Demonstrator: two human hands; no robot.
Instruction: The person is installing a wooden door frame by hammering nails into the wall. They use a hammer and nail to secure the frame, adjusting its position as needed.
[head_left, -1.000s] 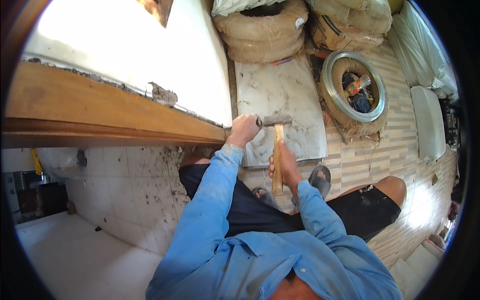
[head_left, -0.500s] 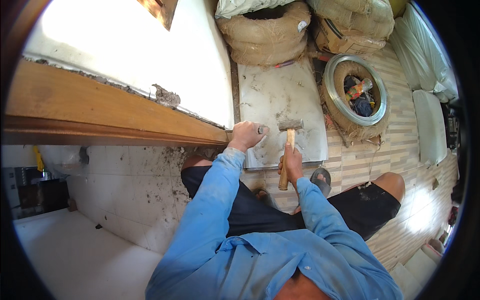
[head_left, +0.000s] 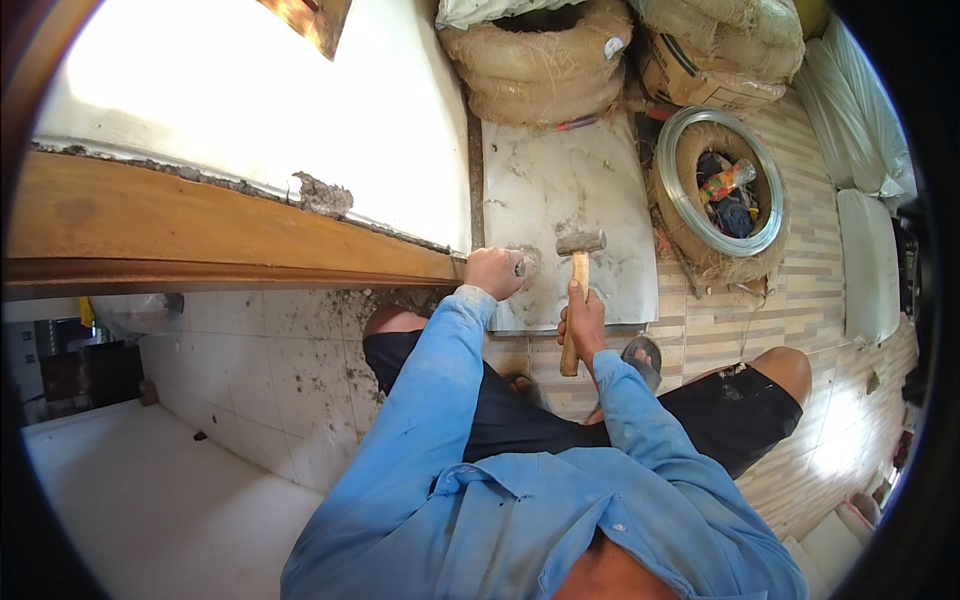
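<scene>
Since a second ago, the hammer has moved right, from touching the metal tool in the left hand to standing apart from it. The right hand has a closed grip around the hammer's wooden handle, its head pointing far. The left hand's grip is closed around the tool, whose end alone shows at the fist's right side; this fist sits just beside the right end of the wooden beam. Hammer and tool are both above the near part of the dirty white sheet.

To the far right, a wire coil lies on a burlap ring; in its hollow are a bright-coloured bottle and a dark bundle. Farther back stands a carton, its contents hidden. The coil and bottle have stayed in place, as has the burlap roll at the sheet's far end.
</scene>
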